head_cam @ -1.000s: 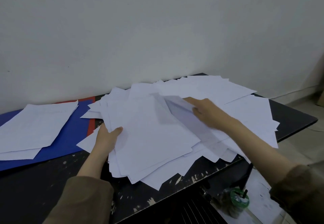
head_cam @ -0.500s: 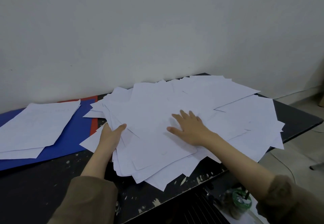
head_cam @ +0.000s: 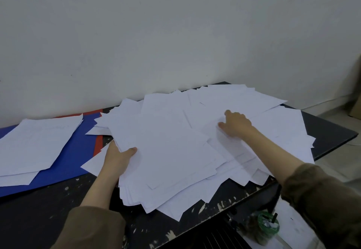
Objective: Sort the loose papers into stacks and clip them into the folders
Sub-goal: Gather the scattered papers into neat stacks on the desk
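— What do you see at the left?

— I see a small stack of papers (head_cam: 37,141) lying on a blue folder (head_cam: 78,151), and a red folder (head_cam: 97,143) showing from under it, on the dark table (head_cam: 39,215).

— And the hands?

— The left hand (head_cam: 117,158) grips the left edge of the big loose pile of papers (head_cam: 175,151), thumb on top, fingers hidden under the sheets. The right hand (head_cam: 235,124) rests on the pile further right; its fingers are bent on a sheet, but I cannot tell if they pinch it.

— Something more at the right?

— A green container (head_cam: 268,224) below the table edge.
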